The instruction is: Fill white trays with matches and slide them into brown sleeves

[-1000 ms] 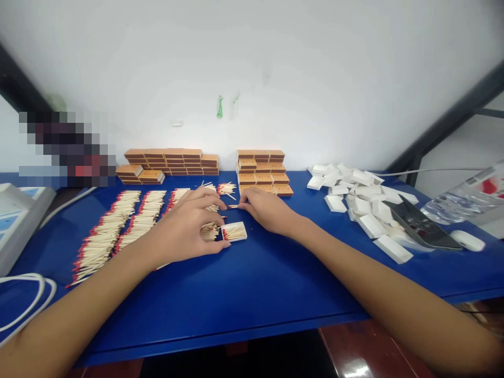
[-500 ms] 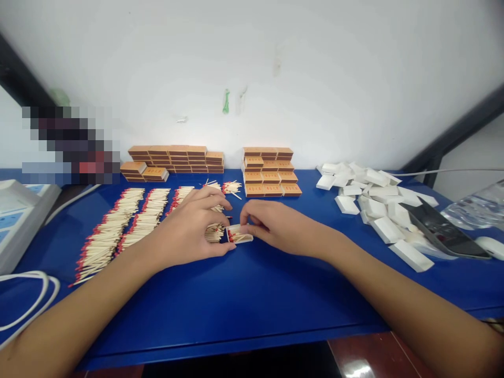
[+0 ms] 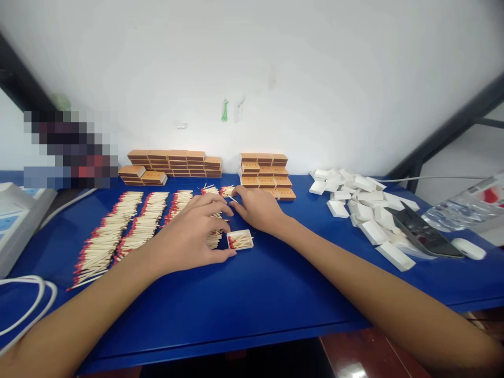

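A small white tray (image 3: 241,240) with a few red-tipped matches in it lies on the blue table (image 3: 252,299). My left hand (image 3: 191,233) is curled over a loose heap of matches (image 3: 213,239), and its thumb presses the tray's near left corner. My right hand (image 3: 256,208) reaches past the tray to a small scatter of matches (image 3: 226,191) at the back. Its fingertips are pinched together on them.
Rows of matches (image 3: 118,228) lie at the left. Orange matchboxes are stacked along the wall (image 3: 173,163) (image 3: 265,170). A pile of white trays (image 3: 366,207), a dark phone (image 3: 423,231) and a clear bag (image 3: 464,207) are at the right. A white device (image 3: 18,220) and cable (image 3: 23,310) are at the far left.
My right hand brought a match to the tray, then moved back to the scattered matches behind it. My left hand stayed by the tray.
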{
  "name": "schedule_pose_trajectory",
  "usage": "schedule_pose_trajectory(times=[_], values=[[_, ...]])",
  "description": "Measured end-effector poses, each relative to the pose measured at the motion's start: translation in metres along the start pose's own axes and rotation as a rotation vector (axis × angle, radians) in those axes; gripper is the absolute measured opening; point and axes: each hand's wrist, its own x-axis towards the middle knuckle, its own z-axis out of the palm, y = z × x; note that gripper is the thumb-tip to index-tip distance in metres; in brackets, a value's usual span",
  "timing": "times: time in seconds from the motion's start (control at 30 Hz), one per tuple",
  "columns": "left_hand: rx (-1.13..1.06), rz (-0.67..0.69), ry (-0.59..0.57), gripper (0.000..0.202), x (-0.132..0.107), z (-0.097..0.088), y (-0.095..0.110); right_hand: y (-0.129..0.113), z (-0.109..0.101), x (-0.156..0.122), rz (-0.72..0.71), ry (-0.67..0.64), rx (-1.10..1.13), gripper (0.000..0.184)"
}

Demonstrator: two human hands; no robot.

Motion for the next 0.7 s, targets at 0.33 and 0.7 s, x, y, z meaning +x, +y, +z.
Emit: schedule_pose_trajectory(times=[0.33,0.7], values=[[0.007,-0.011,-0.009,0.024,0.002,-0.002,-0.001,0.002,-0.006,-0.003,-0.029,-0.050,0.000,0.024],[0.012,-0.017,-0.004,0.025,0.002,-0.002,-0.001,0.033,-0.029,-0.036,-0.014,-0.170,0.069,0.013]])
